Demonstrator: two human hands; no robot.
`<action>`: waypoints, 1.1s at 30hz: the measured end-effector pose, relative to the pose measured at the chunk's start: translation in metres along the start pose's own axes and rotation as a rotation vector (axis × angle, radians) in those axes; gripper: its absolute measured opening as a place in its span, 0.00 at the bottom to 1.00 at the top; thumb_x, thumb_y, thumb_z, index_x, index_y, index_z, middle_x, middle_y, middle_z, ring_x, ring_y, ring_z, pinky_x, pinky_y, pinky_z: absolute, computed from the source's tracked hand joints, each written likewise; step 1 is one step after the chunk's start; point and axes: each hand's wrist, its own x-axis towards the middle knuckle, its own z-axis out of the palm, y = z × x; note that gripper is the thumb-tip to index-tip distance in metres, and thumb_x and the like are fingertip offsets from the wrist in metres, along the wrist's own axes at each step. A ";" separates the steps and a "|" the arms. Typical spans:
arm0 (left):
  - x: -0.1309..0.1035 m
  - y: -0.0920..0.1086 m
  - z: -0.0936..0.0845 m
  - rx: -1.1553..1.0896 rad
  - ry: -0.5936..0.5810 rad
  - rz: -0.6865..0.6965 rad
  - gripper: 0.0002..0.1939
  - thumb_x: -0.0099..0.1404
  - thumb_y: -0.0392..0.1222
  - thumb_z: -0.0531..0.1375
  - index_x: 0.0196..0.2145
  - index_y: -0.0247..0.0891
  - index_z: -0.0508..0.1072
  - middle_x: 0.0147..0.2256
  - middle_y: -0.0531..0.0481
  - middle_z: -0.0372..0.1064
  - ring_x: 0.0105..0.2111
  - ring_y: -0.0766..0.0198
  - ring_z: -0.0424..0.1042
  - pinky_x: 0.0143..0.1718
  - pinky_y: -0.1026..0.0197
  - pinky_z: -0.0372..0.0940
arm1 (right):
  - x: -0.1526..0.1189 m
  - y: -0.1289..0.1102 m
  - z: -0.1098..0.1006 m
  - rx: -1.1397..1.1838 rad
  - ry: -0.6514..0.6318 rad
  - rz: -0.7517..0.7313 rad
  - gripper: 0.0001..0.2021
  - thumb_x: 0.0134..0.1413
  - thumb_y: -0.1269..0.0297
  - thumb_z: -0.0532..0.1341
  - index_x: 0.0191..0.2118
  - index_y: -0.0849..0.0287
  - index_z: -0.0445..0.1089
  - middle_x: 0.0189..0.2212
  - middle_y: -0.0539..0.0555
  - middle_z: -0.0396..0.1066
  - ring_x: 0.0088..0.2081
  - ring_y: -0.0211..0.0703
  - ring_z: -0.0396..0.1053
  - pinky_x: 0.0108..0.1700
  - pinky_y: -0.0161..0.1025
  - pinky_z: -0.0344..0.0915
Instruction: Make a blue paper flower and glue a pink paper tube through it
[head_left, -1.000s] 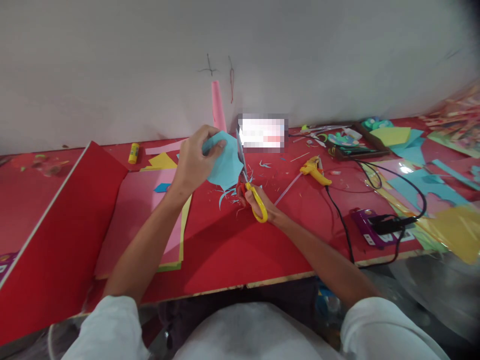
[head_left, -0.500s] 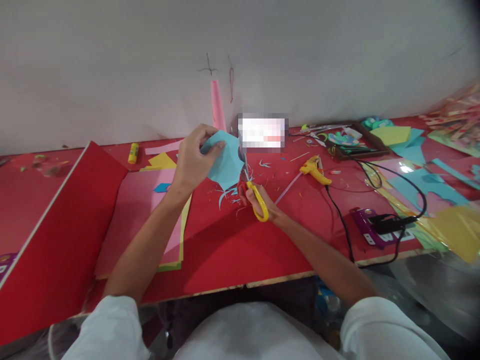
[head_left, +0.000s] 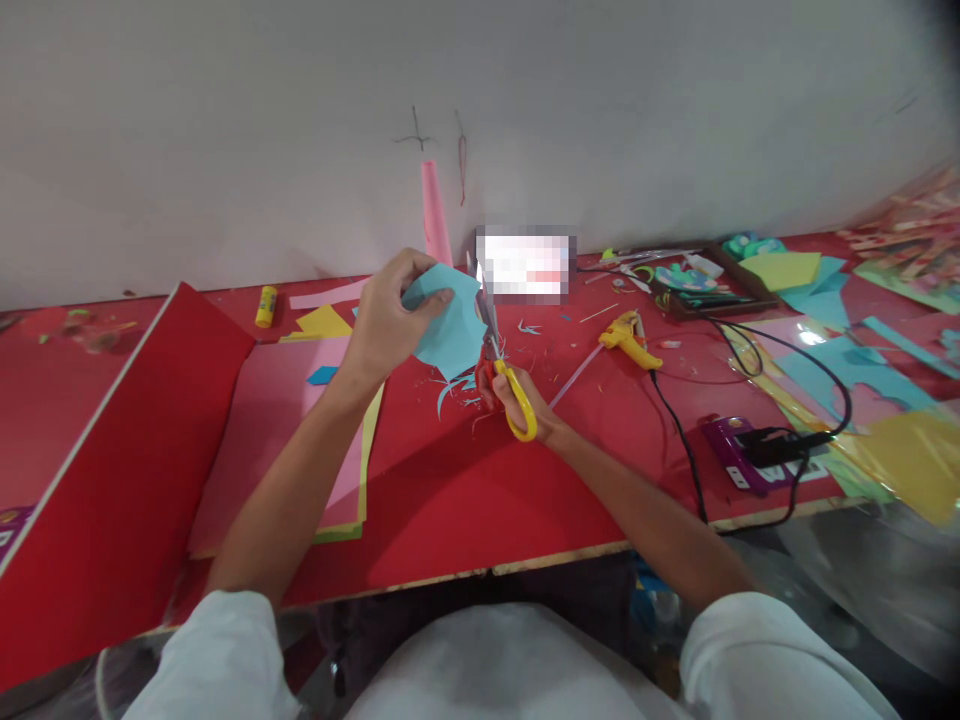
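Observation:
My left hand [head_left: 394,315] pinches a piece of light blue paper [head_left: 456,335] between thumb and fingers, holding it up above the red table. In my right hand [head_left: 516,393] is a pair of scissors [head_left: 519,405] with yellow and red handles. Their blades point up and away from me, spread a little apart, right beside the paper's right edge. Thin blue paper clippings [head_left: 454,398] lie on the table below the paper.
At left stand a raised red board [head_left: 112,470] and pink paper sheets [head_left: 262,430], with a yellow glue stick [head_left: 266,307] behind. Rightward lie a yellow glue gun [head_left: 632,341] with its cord, a purple box [head_left: 739,458] and a tray [head_left: 761,290] of craft bits. A blurred-out screen [head_left: 525,268] leans at the back.
The scissor blades have opened from nearly closed, and now stand apart at the paper's right edge. My left hand and the paper have hardly moved.

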 end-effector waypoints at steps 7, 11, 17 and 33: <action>0.002 -0.004 -0.001 -0.089 -0.032 -0.033 0.12 0.67 0.35 0.65 0.46 0.42 0.71 0.39 0.51 0.71 0.40 0.62 0.73 0.44 0.55 0.71 | 0.007 0.005 -0.002 0.072 0.123 -0.009 0.33 0.64 0.26 0.58 0.29 0.54 0.65 0.22 0.47 0.64 0.25 0.39 0.63 0.32 0.42 0.61; -0.004 0.003 0.003 0.037 -0.236 -0.035 0.13 0.65 0.35 0.64 0.47 0.42 0.72 0.42 0.50 0.75 0.40 0.61 0.72 0.42 0.55 0.68 | 0.011 0.005 -0.002 0.153 0.151 0.030 0.28 0.54 0.32 0.71 0.34 0.54 0.67 0.27 0.48 0.69 0.30 0.40 0.67 0.34 0.42 0.68; -0.013 0.013 0.017 0.153 -0.405 -0.081 0.12 0.65 0.36 0.63 0.47 0.42 0.73 0.44 0.49 0.78 0.41 0.58 0.75 0.45 0.53 0.68 | 0.012 0.008 -0.001 0.201 0.168 0.043 0.27 0.51 0.34 0.73 0.37 0.51 0.65 0.30 0.49 0.67 0.32 0.45 0.69 0.37 0.47 0.74; -0.011 -0.003 0.010 0.123 -0.522 -0.177 0.26 0.63 0.39 0.66 0.59 0.45 0.74 0.52 0.45 0.80 0.54 0.47 0.79 0.49 0.52 0.72 | 0.018 0.006 -0.007 0.130 0.339 -0.026 0.27 0.51 0.34 0.73 0.36 0.52 0.68 0.30 0.50 0.70 0.34 0.44 0.69 0.38 0.45 0.74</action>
